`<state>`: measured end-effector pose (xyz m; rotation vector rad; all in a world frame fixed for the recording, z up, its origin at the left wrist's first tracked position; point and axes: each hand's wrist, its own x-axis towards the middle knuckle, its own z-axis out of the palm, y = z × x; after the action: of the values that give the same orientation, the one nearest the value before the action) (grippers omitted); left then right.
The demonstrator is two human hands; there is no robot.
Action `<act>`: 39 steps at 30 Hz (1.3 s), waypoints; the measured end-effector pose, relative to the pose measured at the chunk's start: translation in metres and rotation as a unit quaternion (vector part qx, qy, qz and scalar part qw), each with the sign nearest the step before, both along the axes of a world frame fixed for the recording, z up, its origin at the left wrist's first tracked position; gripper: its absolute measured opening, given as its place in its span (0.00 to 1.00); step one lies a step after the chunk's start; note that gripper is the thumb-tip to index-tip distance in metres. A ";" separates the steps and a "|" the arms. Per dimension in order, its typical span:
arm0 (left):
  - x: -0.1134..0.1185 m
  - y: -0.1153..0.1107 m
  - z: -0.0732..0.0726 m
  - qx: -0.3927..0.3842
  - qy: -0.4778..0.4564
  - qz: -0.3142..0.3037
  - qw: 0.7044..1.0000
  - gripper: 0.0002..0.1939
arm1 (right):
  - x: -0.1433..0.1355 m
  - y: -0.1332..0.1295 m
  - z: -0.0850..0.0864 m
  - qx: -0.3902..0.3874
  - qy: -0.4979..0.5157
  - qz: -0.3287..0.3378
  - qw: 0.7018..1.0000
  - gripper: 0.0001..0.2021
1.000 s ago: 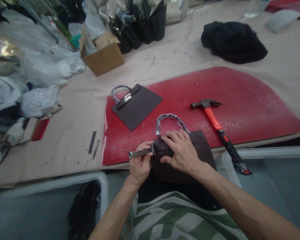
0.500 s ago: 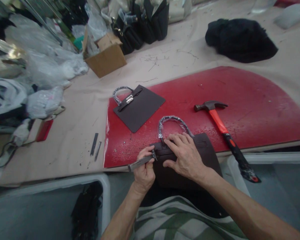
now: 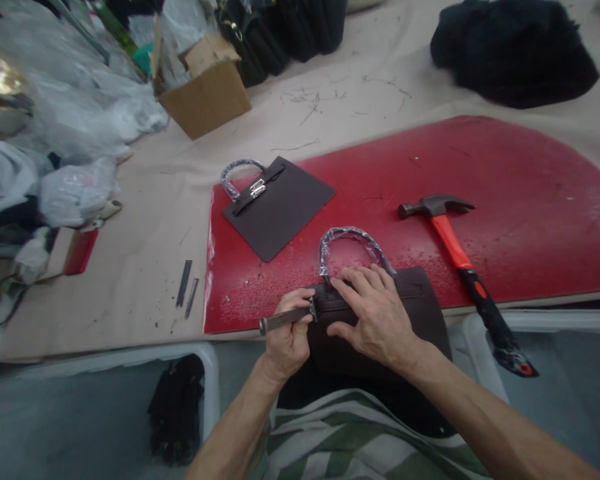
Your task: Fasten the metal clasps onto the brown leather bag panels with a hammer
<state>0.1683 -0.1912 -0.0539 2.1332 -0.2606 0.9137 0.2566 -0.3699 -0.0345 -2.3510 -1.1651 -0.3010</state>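
A dark brown handbag [image 3: 380,360] lies at the near edge of the red board, its arched handle [image 3: 353,232] wrapped in clear plastic. My left hand [image 3: 290,340] is closed on a narrow dark strap [image 3: 286,320] with a metal fitting [image 3: 313,308] at its inner end. That fitting sits against the bag's upper left side. Across the top of the bag rests my right hand [image 3: 373,310], fingers spread and thumb apart, just below the handle. Part of the bag is hidden under this hand.
On the red board [image 3: 520,220] lie a claw hammer [image 3: 453,243] and a flat brown bag panel [image 3: 285,207] with a wrapped handle. Two slim metal tools [image 3: 184,283] are left of it. A cardboard box [image 3: 207,100] and a black cloth heap [image 3: 515,53] stand farther back.
The view has shifted slightly, with the far objects sliding upward. The strap in my left hand has turned a little. My right hand stays on the bag.
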 end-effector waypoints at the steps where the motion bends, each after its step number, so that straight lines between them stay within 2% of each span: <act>1: 0.000 -0.001 0.000 0.004 0.000 0.000 1.000 0.07 | 0.000 0.000 0.000 0.000 0.000 0.000 1.000 0.37; 9: 0.001 -0.008 0.000 0.004 -0.005 0.038 0.999 0.07 | 0.002 0.001 -0.005 -0.003 -0.008 0.000 1.000 0.34; 13: 0.000 -0.009 -0.001 0.001 -0.007 0.037 0.999 0.07 | 0.002 0.001 -0.005 -0.009 -0.010 0.006 1.000 0.36; 19: -0.003 -0.016 -0.009 -0.002 -0.027 0.076 0.997 0.08 | 0.002 0.001 -0.004 -0.007 -0.012 0.009 1.000 0.37; 23: -0.003 -0.017 -0.009 0.003 -0.030 0.085 0.996 0.08 | 0.002 0.000 -0.004 -0.006 -0.011 0.005 1.000 0.38; 31: 0.002 -0.011 0.002 0.025 -0.001 0.050 0.998 0.07 | 0.002 0.001 -0.003 -0.006 -0.008 0.001 1.000 0.38; 39: 0.005 -0.011 0.004 0.049 -0.005 0.034 0.998 0.08 | 0.000 0.001 -0.001 0.008 -0.004 0.009 1.000 0.38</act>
<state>0.1732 -0.2017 -0.0496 2.2398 -0.2440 0.9695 0.2565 -0.3686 -0.0359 -2.3267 -1.1828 -0.3129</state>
